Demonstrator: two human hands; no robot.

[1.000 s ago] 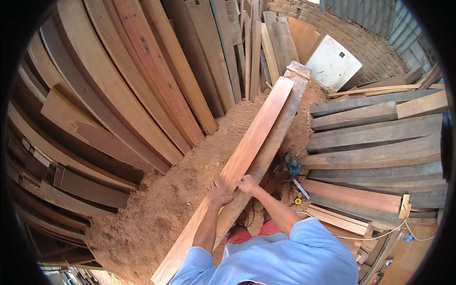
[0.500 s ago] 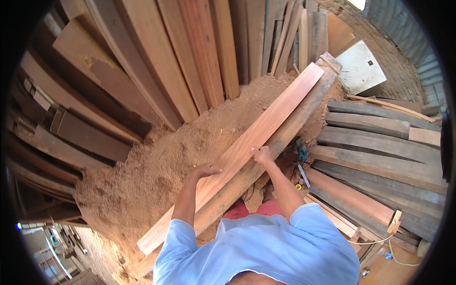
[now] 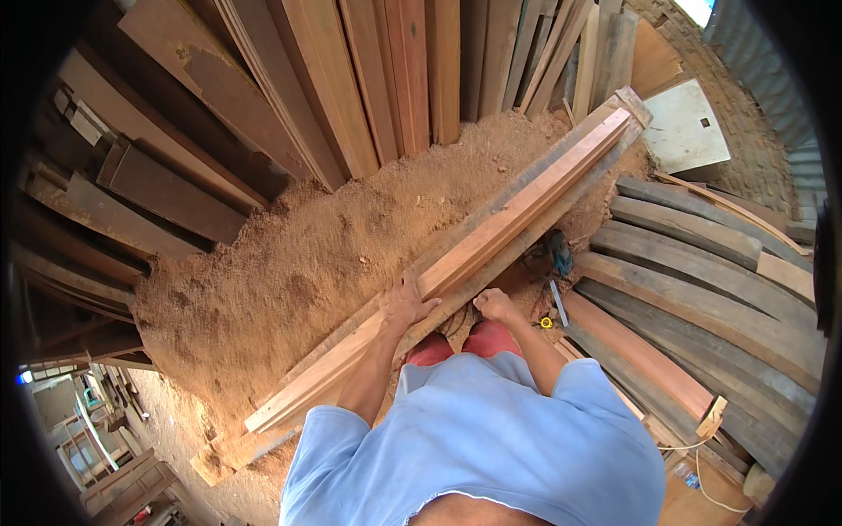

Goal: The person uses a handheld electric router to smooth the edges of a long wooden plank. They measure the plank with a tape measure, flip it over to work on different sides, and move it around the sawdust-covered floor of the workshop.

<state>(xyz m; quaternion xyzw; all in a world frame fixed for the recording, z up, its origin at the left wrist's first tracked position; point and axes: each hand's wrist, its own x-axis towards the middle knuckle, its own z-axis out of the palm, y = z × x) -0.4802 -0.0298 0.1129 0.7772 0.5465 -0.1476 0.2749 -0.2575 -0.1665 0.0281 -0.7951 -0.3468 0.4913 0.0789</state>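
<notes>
A long reddish-brown plank [image 3: 524,206] lies diagonally along a thick weathered beam [image 3: 633,105], from lower left to upper right. It seems to stand on its narrow edge, with beam showing on both sides. My left hand [image 3: 403,304] is on the plank near its middle, fingers over the far side and thumb toward the near side. Close to the beam's near side, my right hand [image 3: 497,304] is closed, apart from the plank. Whether something small is inside its fingers cannot be made out.
Sawdust [image 3: 324,245] is heaped beyond the beam, below leaning boards [image 3: 443,70]. To the right are a blue power tool [image 3: 560,252], a yellow tape measure [image 3: 546,323] and stacked grey timbers [image 3: 702,280]. A white panel [image 3: 686,127] leans at the far right.
The plank has been turned from its broad face onto a narrower side. My left hand has moved right, onto it; my right hand has drawn back off it toward me.
</notes>
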